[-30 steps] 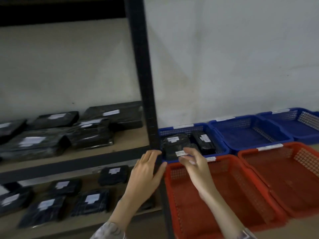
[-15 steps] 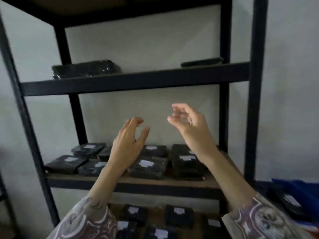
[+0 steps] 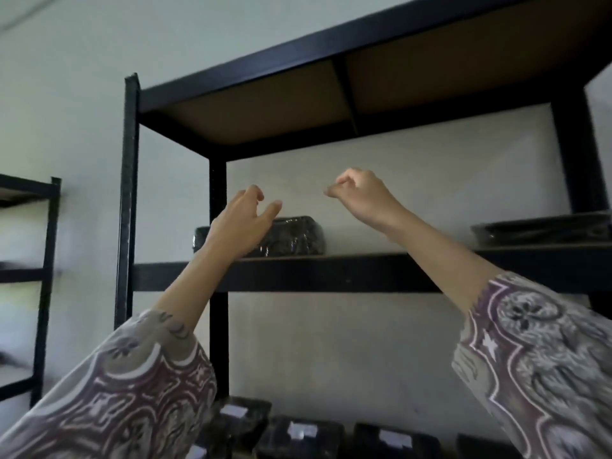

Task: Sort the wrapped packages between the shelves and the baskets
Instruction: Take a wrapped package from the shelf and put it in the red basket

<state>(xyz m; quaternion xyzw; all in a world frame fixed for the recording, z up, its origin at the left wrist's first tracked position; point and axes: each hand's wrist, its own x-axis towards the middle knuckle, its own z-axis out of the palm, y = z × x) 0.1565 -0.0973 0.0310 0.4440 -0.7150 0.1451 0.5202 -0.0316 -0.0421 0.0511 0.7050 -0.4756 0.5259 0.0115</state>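
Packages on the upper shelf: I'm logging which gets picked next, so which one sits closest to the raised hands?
The thick wrapped package at the shelf's left end, partly behind the left hand. The flatter package lies far right, beyond the right hand.

Two hands (image 3: 241,223); two wrapped packages (image 3: 291,236) upper shelf (image 3: 331,271); several packages below (image 3: 298,435).

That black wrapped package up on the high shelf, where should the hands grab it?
Probably by its two short ends. The wrapped package lies flat and lengthwise along the upper shelf near the front edge, so come from the front. The left hand is already raised before its left end; the right hand would take the right end.
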